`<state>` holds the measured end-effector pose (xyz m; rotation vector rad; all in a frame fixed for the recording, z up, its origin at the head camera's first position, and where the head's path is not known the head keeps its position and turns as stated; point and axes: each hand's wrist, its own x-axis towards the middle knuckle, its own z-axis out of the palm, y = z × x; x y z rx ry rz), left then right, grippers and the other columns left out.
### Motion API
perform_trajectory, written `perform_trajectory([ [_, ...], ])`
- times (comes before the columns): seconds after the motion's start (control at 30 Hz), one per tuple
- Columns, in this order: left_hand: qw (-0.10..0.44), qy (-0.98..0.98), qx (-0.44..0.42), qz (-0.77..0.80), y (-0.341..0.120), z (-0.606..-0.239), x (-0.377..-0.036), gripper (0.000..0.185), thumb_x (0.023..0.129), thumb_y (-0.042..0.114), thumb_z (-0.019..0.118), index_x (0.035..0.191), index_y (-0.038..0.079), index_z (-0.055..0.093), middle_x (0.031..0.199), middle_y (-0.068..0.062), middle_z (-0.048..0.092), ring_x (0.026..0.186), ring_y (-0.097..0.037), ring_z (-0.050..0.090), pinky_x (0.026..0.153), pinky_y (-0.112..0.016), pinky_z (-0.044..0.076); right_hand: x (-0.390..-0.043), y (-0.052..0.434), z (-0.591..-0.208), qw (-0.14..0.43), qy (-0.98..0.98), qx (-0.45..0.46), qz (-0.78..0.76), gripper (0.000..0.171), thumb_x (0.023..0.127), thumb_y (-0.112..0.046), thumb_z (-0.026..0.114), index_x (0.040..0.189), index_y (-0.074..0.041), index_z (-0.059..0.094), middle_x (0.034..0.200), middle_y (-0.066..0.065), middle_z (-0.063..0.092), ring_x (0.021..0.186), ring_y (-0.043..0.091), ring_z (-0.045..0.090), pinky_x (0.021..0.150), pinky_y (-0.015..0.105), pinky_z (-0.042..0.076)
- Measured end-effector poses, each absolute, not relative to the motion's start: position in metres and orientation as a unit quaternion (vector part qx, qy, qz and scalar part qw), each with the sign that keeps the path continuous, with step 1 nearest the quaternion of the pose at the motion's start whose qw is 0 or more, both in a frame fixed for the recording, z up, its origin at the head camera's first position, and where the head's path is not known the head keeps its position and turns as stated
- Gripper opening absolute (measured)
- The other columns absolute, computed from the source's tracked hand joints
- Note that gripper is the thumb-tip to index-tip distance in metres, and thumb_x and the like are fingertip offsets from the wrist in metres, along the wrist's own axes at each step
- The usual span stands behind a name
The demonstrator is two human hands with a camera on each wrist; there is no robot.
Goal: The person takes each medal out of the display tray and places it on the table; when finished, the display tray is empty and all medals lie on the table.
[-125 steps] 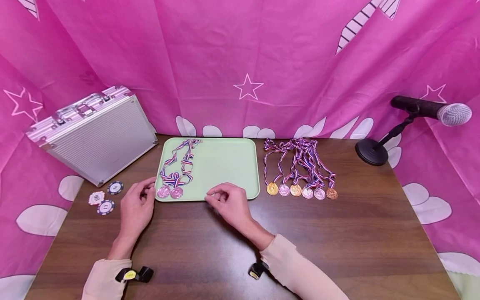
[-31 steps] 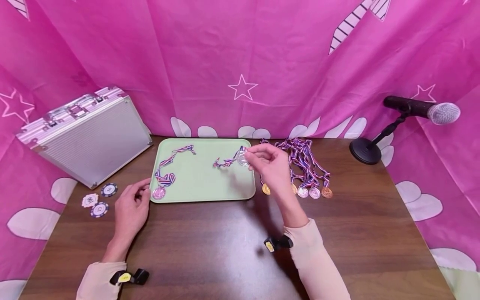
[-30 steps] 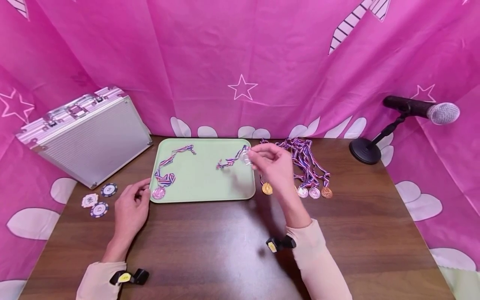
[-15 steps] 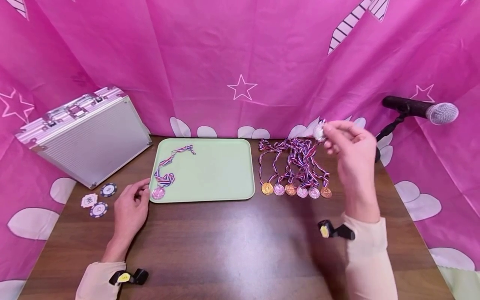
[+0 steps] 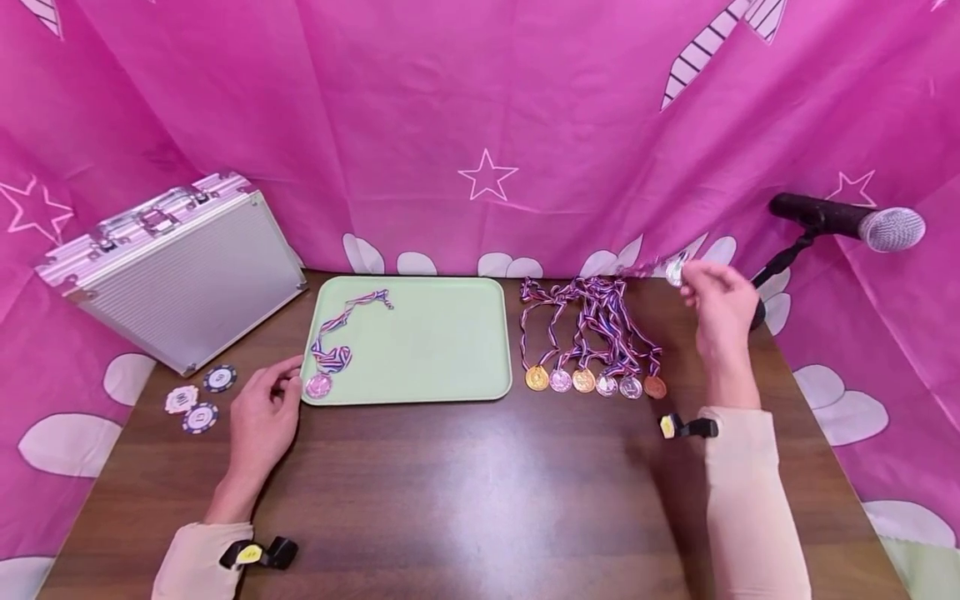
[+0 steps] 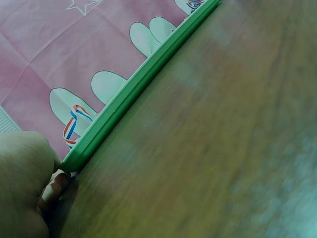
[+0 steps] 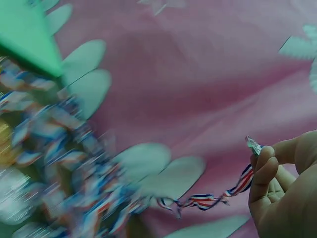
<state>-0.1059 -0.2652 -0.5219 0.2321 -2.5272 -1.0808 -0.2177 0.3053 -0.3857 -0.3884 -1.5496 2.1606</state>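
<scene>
In the head view my right hand [image 5: 726, 304] pinches a silver medal [image 5: 677, 271] by its disc, raised at the right of the medal pile. Its striped ribbon [image 7: 203, 201] trails to the left in the right wrist view. My left hand [image 5: 264, 412] rests on the table with fingertips right at the left rim of the green tray [image 5: 420, 392]; the left wrist view has them at the tray's corner. One pinkish medal [image 5: 318, 385] with a red, white and blue ribbon [image 5: 330, 333] lies along the tray's left side.
Right of the tray, several gold, silver and bronze medals [image 5: 583, 381] lie in a row, their ribbons [image 5: 600, 312] tangled behind. A microphone [image 5: 847, 218] on a stand is at the back right. A silver case [image 5: 195, 275] and three poker chips [image 5: 200, 417] are at left.
One of the two medals on the tray has been picked up by my right hand and carried right, past the pile. My left hand has stayed at the tray's edge.
</scene>
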Motion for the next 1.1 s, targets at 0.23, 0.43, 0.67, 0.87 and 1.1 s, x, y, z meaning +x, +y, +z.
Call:
perform_trajectory([
  [0.23, 0.183, -0.901, 0.088, -0.385, -0.264, -0.521, -0.105, 0.03, 0.109, 0.01, 0.065, 0.136, 0.006, 0.078, 0.111, -0.013, 0.071, 0.085, -0.008, 0.051, 0.074, -0.021, 0.037, -0.186, 0.32, -0.446, 0.171, -0.606, -0.217, 0.746, 0.027, 0.096, 0.013, 0.073, 0.083, -0.008, 0.084, 0.068, 0.0, 0.074, 0.052, 0.007, 0.062, 0.051, 0.018, 0.049],
  [0.43, 0.183, -0.901, 0.084, -0.383, -0.264, -0.522, -0.106, 0.03, 0.109, 0.01, 0.065, 0.136, 0.006, 0.078, 0.111, -0.014, 0.07, 0.086, -0.009, 0.05, 0.074, -0.023, 0.037, -0.156, 0.336, -0.468, 0.155, -0.64, -0.233, 0.716, 0.027, 0.098, 0.009, 0.074, 0.083, -0.011, 0.083, 0.068, -0.003, 0.074, 0.052, 0.006, 0.061, 0.052, 0.017, 0.05],
  [0.67, 0.192, -0.899, 0.08, -0.384, -0.265, -0.522, -0.107, 0.03, 0.108, 0.008, 0.065, 0.134, 0.005, 0.078, 0.11, -0.014, 0.071, 0.085, -0.006, 0.05, 0.074, -0.021, 0.036, -0.133, 0.359, -0.488, 0.12, -0.714, -0.259, 0.639, 0.02, 0.1, 0.002, 0.076, 0.087, -0.012, 0.083, 0.067, -0.01, 0.072, 0.054, 0.003, 0.062, 0.054, 0.017, 0.05],
  [0.87, 0.196, -0.899, 0.079, -0.384, -0.266, -0.523, -0.106, 0.03, 0.107, 0.008, 0.066, 0.134, 0.005, 0.079, 0.109, -0.013, 0.071, 0.085, -0.004, 0.05, 0.074, -0.022, 0.036, -0.125, 0.365, -0.497, 0.096, -0.824, -0.22, 0.514, 0.022, 0.1, -0.01, 0.082, 0.113, 0.007, 0.08, 0.067, -0.022, 0.068, 0.058, -0.002, 0.062, 0.056, 0.017, 0.049],
  [1.1, 0.191, -0.901, 0.08, -0.382, -0.265, -0.523, -0.107, 0.03, 0.108, 0.009, 0.065, 0.135, 0.006, 0.078, 0.111, -0.014, 0.071, 0.086, -0.008, 0.051, 0.075, -0.022, 0.037, -0.12, 0.364, -0.502, 0.117, -0.88, -0.199, 0.415, 0.03, 0.097, -0.022, 0.087, 0.114, 0.003, 0.083, 0.072, -0.023, 0.071, 0.063, -0.008, 0.061, 0.061, 0.018, 0.045],
])
